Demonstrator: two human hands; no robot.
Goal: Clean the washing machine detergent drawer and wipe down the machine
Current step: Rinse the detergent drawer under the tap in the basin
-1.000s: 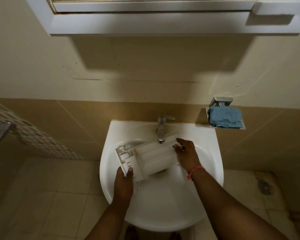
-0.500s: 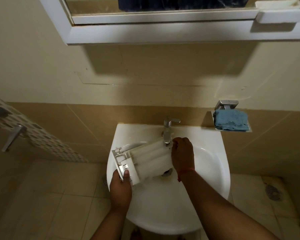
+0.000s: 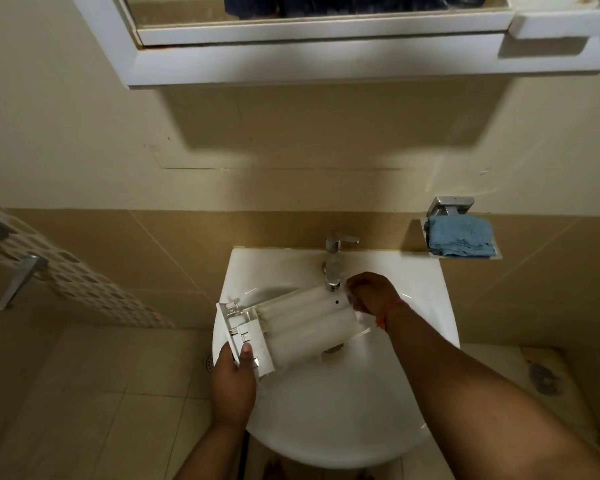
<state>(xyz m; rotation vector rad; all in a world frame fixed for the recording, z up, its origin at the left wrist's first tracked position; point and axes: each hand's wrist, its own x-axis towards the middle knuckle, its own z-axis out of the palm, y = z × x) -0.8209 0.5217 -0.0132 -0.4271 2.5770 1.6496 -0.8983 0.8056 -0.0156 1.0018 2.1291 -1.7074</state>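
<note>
Your left hand (image 3: pixel 234 382) grips the front panel end of the detergent drawer (image 3: pixel 291 327), thumb laid flat on top of the white plastic and the other fingers curled underneath, out of sight. Your right hand (image 3: pixel 373 294) has the far end, fingers curled round the back edge just beside the tap (image 3: pixel 333 261); a red thread sits on that wrist. So both hands are closed on the drawer, one at each end.

The drawer itself hangs over the sink (image 3: pixel 326 410), tilted, with its back end raised up under the tap spout and the front panel lower, out over the basin's left rim. You're showing its ribbed white underside to the camera, so what's in the compartments can't be seen from here. Whether water is running from the tap, I can't tell.

Inside the basin, the drain opening peeks out just below the drawer's lower edge. The bowl is white and glossy.

Up on the wall to the right, a metal soap dish (image 3: pixel 447 207) carries a folded blue cloth (image 3: pixel 459 235), well apart from your hands. A white-framed mirror cabinet (image 3: pixel 326 60) hangs above the sink.
</note>
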